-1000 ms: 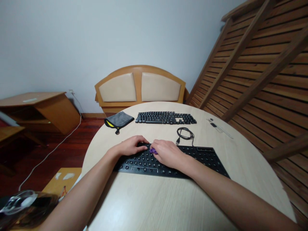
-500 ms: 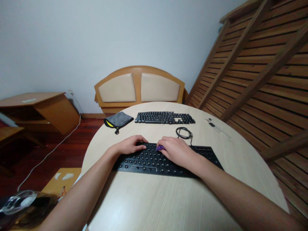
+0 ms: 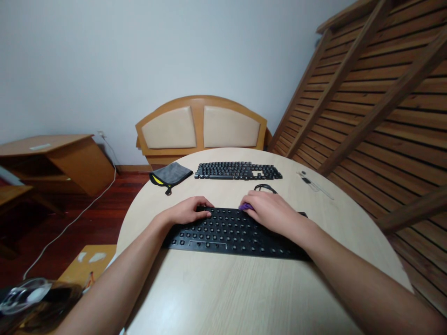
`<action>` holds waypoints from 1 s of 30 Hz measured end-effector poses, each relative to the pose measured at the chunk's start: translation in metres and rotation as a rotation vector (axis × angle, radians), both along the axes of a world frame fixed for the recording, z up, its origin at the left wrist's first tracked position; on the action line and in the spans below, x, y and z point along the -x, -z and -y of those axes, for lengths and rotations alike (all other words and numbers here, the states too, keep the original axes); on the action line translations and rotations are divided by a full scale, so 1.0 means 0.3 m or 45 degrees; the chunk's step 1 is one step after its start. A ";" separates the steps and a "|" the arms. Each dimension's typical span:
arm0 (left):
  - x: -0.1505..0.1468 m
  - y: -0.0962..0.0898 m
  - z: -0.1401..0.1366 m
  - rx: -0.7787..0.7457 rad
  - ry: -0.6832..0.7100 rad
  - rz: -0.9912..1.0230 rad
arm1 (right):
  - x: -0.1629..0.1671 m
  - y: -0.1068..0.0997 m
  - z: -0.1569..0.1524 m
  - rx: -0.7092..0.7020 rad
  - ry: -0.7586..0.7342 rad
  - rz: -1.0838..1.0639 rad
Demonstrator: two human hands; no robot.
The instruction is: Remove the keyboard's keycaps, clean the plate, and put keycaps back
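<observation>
A black keyboard (image 3: 223, 232) with its keycaps off lies on the round table, its switches showing in rows. My left hand (image 3: 190, 211) grips its far left corner, thumb on top and fingers over the far edge. In the closed fingers of my right hand (image 3: 270, 209) is a small purple wad (image 3: 246, 206); whether it is cloth or putty I cannot tell. That hand presses over the far right part of the keyboard and hides some switches. Behind the keyboard, loose black keycaps (image 3: 223, 170) are laid out in keyboard order.
A grey pouch (image 3: 170, 173) with yellow lining lies at the table's far left. The coiled black cable (image 3: 265, 187) sits behind my right hand. A thin wire tool (image 3: 316, 186) rests at the right. Slatted wood (image 3: 380, 121) leans beyond the table (image 3: 223, 298).
My right hand has slid right and slightly away along the keyboard with the purple wad, now covering part of the cable. My left hand keeps its hold on the corner.
</observation>
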State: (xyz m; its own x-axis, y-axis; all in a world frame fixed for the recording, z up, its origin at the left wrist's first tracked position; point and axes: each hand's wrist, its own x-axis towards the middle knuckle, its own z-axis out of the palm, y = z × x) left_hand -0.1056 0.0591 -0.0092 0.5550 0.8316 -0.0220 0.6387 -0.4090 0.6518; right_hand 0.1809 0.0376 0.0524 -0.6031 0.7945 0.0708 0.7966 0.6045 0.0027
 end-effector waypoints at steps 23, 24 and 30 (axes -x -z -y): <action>0.002 0.003 0.000 -0.021 -0.006 0.006 | 0.198 0.042 -0.101 -0.100 -0.500 0.200; 0.003 0.003 0.000 -0.025 -0.009 0.005 | 0.197 0.043 -0.104 -0.120 -0.541 0.225; 0.001 -0.002 0.003 -0.015 -0.001 0.005 | 0.168 0.044 -0.153 -0.102 -0.738 0.264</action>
